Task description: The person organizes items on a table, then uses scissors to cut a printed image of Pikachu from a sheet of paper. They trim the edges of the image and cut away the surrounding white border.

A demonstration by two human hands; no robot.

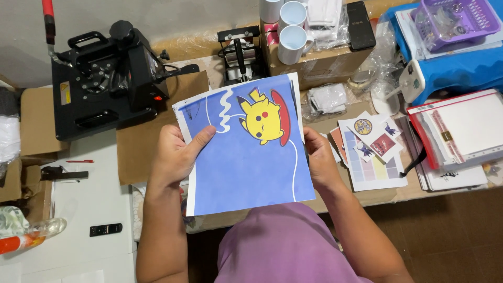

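A printed sheet [246,157] is held up flat above the tabletop edge, tilted slightly anticlockwise. It is mostly blue with white margins, curved white lines, a red oval, and a yellow cartoon creature near its far end, upside down to the viewer.

- Left hand [175,154]: raised, fingers curled, thumb stretched flat, pinching.
- Right hand [319,160]: raised opposite, fingers mostly hidden, apparently gripping.
- Both forearms bare, angled inward.

Single head-worn view, steeply downward and close over the cluttered worktable [94,209].
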